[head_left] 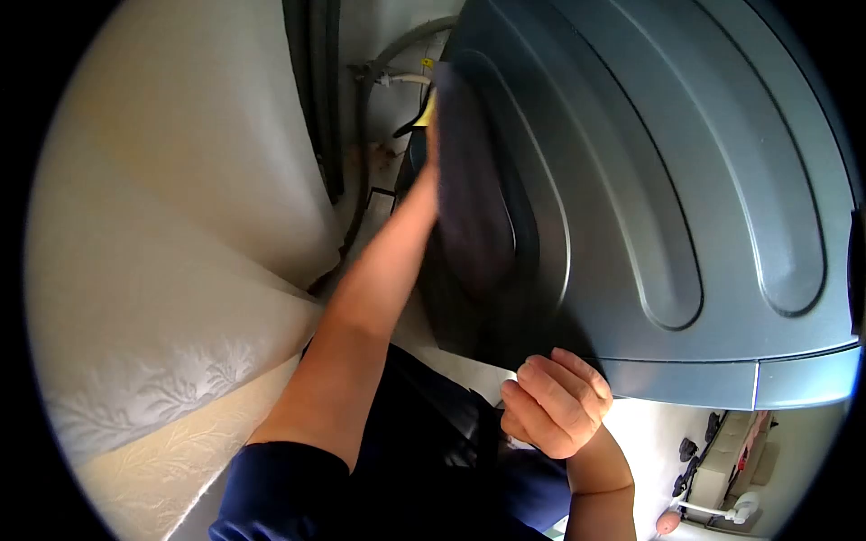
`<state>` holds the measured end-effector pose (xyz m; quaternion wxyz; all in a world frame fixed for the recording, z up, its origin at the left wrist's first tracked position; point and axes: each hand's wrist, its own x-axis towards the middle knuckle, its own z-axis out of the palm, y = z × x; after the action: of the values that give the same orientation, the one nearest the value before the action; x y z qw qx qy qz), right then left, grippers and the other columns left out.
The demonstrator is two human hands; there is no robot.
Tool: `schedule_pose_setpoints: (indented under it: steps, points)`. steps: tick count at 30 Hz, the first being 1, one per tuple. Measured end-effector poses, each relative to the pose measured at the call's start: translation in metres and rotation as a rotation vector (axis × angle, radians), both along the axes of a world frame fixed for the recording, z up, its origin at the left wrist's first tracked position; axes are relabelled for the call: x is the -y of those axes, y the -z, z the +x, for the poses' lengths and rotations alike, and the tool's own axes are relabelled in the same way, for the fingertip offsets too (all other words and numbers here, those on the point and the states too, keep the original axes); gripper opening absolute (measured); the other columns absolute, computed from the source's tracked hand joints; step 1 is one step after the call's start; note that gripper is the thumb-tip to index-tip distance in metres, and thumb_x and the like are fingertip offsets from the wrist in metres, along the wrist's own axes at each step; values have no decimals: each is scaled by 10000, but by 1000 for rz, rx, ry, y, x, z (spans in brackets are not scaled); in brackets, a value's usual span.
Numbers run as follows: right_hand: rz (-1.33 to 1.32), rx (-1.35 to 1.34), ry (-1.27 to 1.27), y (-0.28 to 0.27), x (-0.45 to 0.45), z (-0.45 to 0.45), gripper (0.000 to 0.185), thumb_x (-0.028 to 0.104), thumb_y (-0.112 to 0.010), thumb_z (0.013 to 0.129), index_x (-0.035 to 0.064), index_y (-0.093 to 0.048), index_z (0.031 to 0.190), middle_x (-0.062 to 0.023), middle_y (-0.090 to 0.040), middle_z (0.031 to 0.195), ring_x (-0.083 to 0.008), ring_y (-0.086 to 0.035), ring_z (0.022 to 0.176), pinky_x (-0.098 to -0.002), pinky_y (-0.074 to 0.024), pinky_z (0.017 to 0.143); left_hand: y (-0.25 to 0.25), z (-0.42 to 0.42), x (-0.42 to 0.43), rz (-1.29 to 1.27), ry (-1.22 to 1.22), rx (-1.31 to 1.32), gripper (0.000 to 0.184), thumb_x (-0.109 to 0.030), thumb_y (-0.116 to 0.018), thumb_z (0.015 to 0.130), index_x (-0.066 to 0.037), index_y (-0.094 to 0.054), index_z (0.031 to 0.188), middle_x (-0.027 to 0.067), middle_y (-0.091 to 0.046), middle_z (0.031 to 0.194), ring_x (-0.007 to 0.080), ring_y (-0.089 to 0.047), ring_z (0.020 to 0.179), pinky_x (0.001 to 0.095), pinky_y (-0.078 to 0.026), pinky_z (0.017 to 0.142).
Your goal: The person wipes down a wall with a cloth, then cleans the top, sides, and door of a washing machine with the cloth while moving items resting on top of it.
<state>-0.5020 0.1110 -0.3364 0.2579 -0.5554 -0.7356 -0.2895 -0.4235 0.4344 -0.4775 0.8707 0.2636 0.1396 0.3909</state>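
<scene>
My left hand [433, 135] reaches far up between the dark grey ribbed panel [667, 162] and the pale covered furniture. A dark, flat, cloth-like sheet [469, 171] hides most of it, so its fingers and grip do not show. A small yellow patch [427, 110] is visible beside that hand. My right hand [557, 404] is closed, fingers curled at the panel's lower edge. What it holds, if anything, is hidden. The sheet hangs in front of the panel's left side, and its lower part merges into dark shadow.
Pale patterned fabric [162, 270] fills the left side. A grey hose [365, 117] curves down the narrow gap behind the panel, near a pale pipe fitting [388, 79]. Dark vertical folds [314, 90] hang beside it. At lower right are a beige seat [722, 460] and several dark shoes [688, 451].
</scene>
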Motion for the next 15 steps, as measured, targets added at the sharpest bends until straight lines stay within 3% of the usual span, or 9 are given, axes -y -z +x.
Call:
schedule_pose_setpoints:
  steps: [2, 4, 10, 15]
  points:
    - [-31, -20, -9, -3, 0, 1, 183, 82, -663, 764, 173, -732, 907, 10, -684, 1044, -118, -677, 874, -269, -570, 808, 14, 16, -22, 417, -260, -260, 492, -306, -371, 1062, -25, -352, 1465, 151, -376, 1515, 254, -351, 1416, 340, -246, 1176]
    - [-21, 4, -36, -2, 2, 5, 188, 85, -658, 762, 170, -732, 913, 5, -683, 1045, -123, -676, 874, -273, -570, 809, 23, 18, 5, 634, -475, -397, 504, -314, -383, 1056, -25, -351, 1467, 154, -383, 1506, 260, -360, 1406, 347, -251, 1171]
    - [-35, -16, 20, -2, -5, 4, 198, 111, -647, 757, 153, -731, 932, -6, -680, 1077, -137, -679, 890, -291, -570, 827, 13, -20, 172, 708, -522, -384, 542, -340, -419, 1040, -24, -349, 1474, 162, -404, 1480, 276, -385, 1377, 370, -268, 1157]
    - [-46, -57, -7, -1, -1, 8, 252, 84, -696, 709, 125, -719, 957, -17, -676, 1078, -154, -679, 902, -305, -574, 852, -27, -15, 198, 699, -474, -314, 574, -362, -448, 1026, -24, -347, 1479, 169, -422, 1458, 289, -406, 1353, 389, -283, 1145]
